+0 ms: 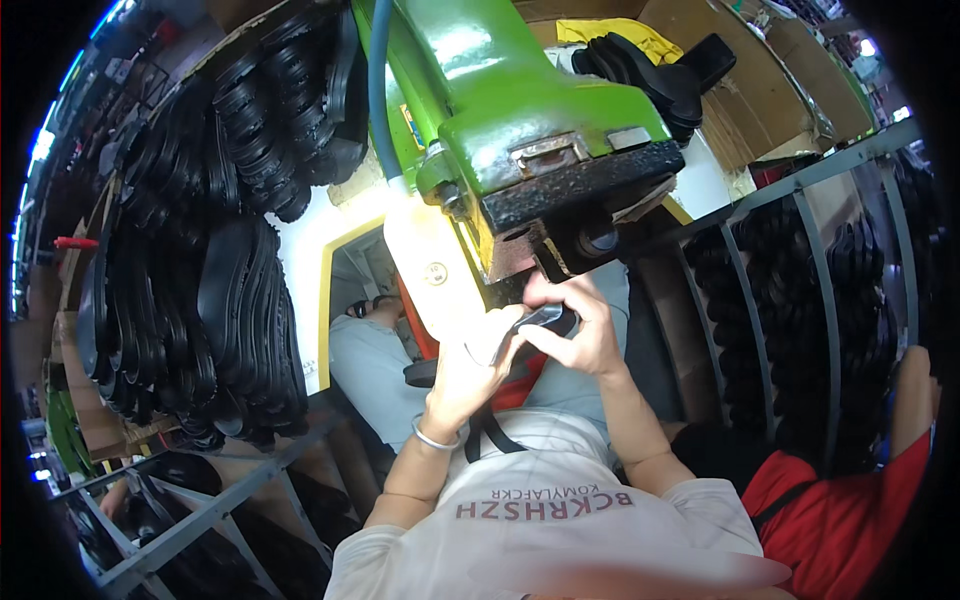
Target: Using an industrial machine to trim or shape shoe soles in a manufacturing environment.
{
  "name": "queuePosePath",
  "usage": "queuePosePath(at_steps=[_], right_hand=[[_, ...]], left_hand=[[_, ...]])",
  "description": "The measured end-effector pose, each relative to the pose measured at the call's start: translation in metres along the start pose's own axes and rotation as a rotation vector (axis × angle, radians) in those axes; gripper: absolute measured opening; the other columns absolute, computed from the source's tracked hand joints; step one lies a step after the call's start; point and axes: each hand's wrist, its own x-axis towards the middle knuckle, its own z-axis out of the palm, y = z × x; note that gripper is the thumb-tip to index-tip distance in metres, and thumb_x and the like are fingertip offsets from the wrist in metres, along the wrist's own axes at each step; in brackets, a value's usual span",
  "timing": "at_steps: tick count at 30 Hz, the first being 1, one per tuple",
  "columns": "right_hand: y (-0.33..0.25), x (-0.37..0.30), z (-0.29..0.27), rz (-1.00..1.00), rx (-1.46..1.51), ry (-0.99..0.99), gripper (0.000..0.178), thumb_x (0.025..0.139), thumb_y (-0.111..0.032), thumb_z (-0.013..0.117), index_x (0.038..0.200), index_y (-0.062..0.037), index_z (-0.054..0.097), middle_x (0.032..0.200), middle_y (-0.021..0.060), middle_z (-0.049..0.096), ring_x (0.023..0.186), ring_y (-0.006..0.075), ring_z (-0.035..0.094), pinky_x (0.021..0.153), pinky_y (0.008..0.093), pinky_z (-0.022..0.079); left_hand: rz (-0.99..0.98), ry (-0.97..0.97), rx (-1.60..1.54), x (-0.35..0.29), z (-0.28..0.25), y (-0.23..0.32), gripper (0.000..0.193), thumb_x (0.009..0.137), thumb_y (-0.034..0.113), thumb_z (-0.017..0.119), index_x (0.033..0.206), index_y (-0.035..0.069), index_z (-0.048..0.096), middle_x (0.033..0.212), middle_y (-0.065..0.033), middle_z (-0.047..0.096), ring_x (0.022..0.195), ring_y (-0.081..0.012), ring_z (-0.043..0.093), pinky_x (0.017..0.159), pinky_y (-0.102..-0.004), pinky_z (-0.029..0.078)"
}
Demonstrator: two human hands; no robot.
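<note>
Between my two hands is a black shoe sole (pixel 564 320), held just below the working head of a green machine (pixel 500 110). My left hand (pixel 482 355) is closed on its left end, partly washed out by bright light. My right hand (pixel 588 328) grips the other side, thumb beneath and fingers bent over it. The fingertips of the right hand come close to the machine's dark lower parts (pixel 590 238); whether they touch cannot be made out. Much of the sole is hidden by my fingers.
Stacks of black soles (pixel 245 310) fill the left side. More soles (pixel 640 75) lie near a cardboard box (pixel 745 95) behind the machine. Metal racks stand at lower left (pixel 200 520) and right (pixel 820 290). A person in a red shirt (pixel 840 510) is close on my right.
</note>
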Motion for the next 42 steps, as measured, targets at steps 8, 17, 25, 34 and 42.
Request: queuePosePath(at_steps=[8, 17, 25, 34, 42], right_hand=[[0.021, 0.009, -0.002, 0.615, 0.956, 0.548, 0.012, 0.086, -0.011, 0.062, 0.078, -0.0039, 0.058, 0.063, 0.0000, 0.054, 0.055, 0.0077, 0.052, 0.052, 0.0201, 0.041], [0.065, -0.009, -0.024, 0.615, 0.753, 0.626, 0.016, 0.091, -0.019, 0.059, 0.093, -0.0030, 0.058, 0.070, 0.0017, 0.058, 0.057, 0.0101, 0.054, 0.053, 0.0224, 0.045], [0.021, -0.015, 0.012, 0.532, 0.933, 0.299, 0.032, 0.081, -0.003, 0.067, 0.110, 0.0038, 0.054, 0.097, 0.0087, 0.063, 0.088, 0.0124, 0.060, 0.081, 0.0242, 0.047], [0.017, 0.000, 0.030, 0.494, 0.955, 0.435, 0.018, 0.080, 0.000, 0.065, 0.094, -0.0012, 0.054, 0.088, 0.0041, 0.060, 0.077, 0.0080, 0.057, 0.071, 0.0219, 0.047], [0.007, 0.009, 0.039, 0.532, 0.911, 0.296, 0.020, 0.076, 0.002, 0.068, 0.091, 0.0005, 0.056, 0.083, 0.0041, 0.062, 0.075, 0.0076, 0.058, 0.070, 0.0220, 0.047]], left_hand=[[-0.193, -0.046, 0.006, 0.006, -0.008, 0.007, 0.026, 0.075, 0.023, 0.075, 0.085, 0.001, 0.064, 0.057, -0.0108, 0.059, 0.045, -0.0212, 0.057, 0.047, -0.0276, 0.044], [-0.113, -0.023, 0.154, 0.019, 0.004, 0.011, 0.026, 0.076, 0.026, 0.073, 0.077, 0.003, 0.062, 0.059, -0.0112, 0.058, 0.048, -0.0247, 0.057, 0.047, -0.0298, 0.044], [-0.051, 0.029, 0.179, 0.023, -0.008, 0.004, 0.023, 0.073, 0.022, 0.075, 0.082, 0.004, 0.065, 0.060, -0.0088, 0.058, 0.047, -0.0231, 0.054, 0.047, -0.0295, 0.043], [-0.103, -0.046, 0.451, 0.027, -0.031, 0.003, 0.029, 0.067, 0.015, 0.073, 0.091, 0.031, 0.071, 0.068, 0.0018, 0.049, 0.060, -0.0144, 0.048, 0.054, -0.0267, 0.041], [-0.228, 0.162, 0.046, 0.008, -0.026, 0.000, 0.019, 0.075, 0.022, 0.075, 0.077, 0.005, 0.066, 0.054, -0.0068, 0.058, 0.041, -0.0188, 0.052, 0.044, -0.0283, 0.044]])
